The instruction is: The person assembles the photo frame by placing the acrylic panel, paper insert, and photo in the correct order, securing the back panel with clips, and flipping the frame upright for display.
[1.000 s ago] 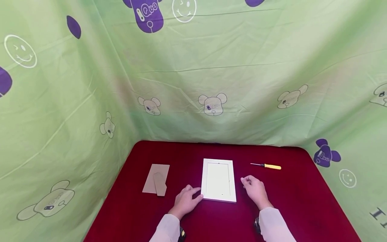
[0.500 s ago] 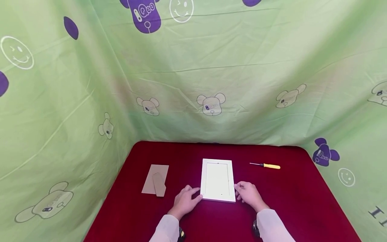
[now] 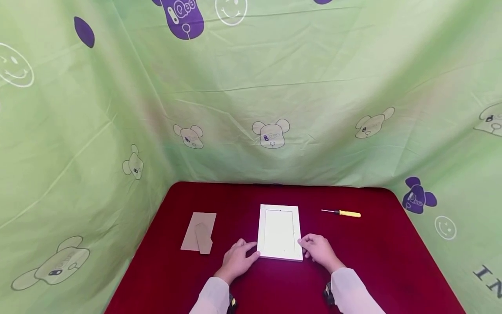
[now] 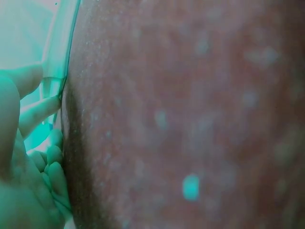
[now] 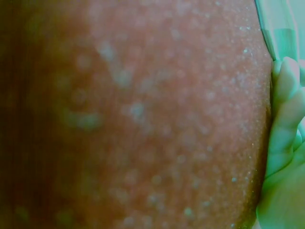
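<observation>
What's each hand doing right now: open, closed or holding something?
Left hand: open, touching the left side of the white frame.
Right hand: at the white frame's right edge; whether it pinches it cannot be told.

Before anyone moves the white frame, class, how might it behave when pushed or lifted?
The white frame is probably stiff, given its straight edges and square corners. Lying flat, it would likely slide rather than roll or tip.
</observation>
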Demonstrator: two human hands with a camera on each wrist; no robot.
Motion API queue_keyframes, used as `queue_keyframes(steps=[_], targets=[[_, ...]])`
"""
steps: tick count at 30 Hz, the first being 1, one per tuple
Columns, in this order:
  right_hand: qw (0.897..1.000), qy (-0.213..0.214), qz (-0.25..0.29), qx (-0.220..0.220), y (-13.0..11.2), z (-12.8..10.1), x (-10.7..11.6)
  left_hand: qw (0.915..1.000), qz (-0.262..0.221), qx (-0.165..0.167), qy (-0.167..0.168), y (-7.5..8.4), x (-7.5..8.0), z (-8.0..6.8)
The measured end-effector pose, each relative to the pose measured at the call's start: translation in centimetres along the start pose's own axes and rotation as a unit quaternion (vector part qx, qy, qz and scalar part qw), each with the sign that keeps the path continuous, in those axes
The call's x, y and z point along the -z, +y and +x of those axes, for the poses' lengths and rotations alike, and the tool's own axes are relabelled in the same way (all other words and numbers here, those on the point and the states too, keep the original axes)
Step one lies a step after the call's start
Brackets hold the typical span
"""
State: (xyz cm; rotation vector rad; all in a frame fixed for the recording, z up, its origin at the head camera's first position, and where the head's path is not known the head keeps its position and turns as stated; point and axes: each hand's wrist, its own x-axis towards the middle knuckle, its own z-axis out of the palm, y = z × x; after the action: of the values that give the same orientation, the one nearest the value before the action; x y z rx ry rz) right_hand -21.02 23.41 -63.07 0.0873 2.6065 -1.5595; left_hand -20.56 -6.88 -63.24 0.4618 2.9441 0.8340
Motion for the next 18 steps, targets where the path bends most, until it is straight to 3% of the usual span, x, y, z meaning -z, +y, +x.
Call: queue_keyframes(steps=[11,18], targets=[[1.000,0.006,-0.005,-0.013,0.0,0.0,0.3,0.9964,-0.037,-0.040,-0.065,-0.4,1.9,1.1],[1.000,0.000,0.004,-0.014,-0.1,0.0,-0.1,0.9972,-0.024,-0.049,-0.052,-1.2,3.7,0.7]])
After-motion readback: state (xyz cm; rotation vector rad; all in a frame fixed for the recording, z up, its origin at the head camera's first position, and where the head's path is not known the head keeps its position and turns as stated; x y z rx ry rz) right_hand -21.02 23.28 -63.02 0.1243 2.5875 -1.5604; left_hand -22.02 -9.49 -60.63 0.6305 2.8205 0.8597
